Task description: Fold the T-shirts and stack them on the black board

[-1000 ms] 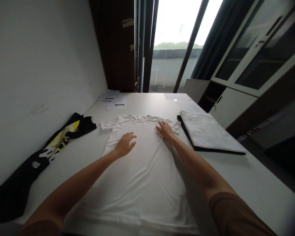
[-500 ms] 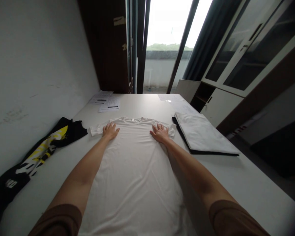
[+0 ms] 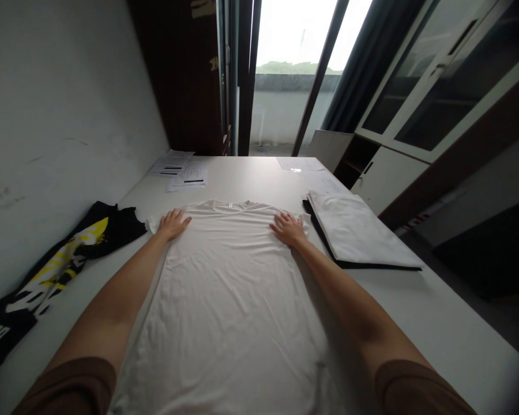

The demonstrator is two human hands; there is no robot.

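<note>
A white T-shirt [image 3: 229, 294] lies spread on the white table [image 3: 242, 176], its neckline toward the far end and its lower part running out of view at the bottom. My left hand [image 3: 172, 225] rests flat on its left shoulder by the sleeve, fingers apart. On the opposite shoulder, my right hand [image 3: 289, 229] lies flat with spread fingers, partly covering the right sleeve. Soft creases cross the shirt's chest and body. Neither hand grips the fabric.
Left, along the wall, lies a black garment [image 3: 64, 259] with yellow and white print. Folded white cloth [image 3: 358, 227] sits over black cloth [image 3: 378, 266] on the right. Paper sheets [image 3: 188, 173] lie at the far left. White cabinets [image 3: 387, 176] stand beyond the table's right side.
My hands have moved apart, the left one outward to the left and the right one slightly rightward. The shirt's shoulders look spread wider. The view has shifted slightly.
</note>
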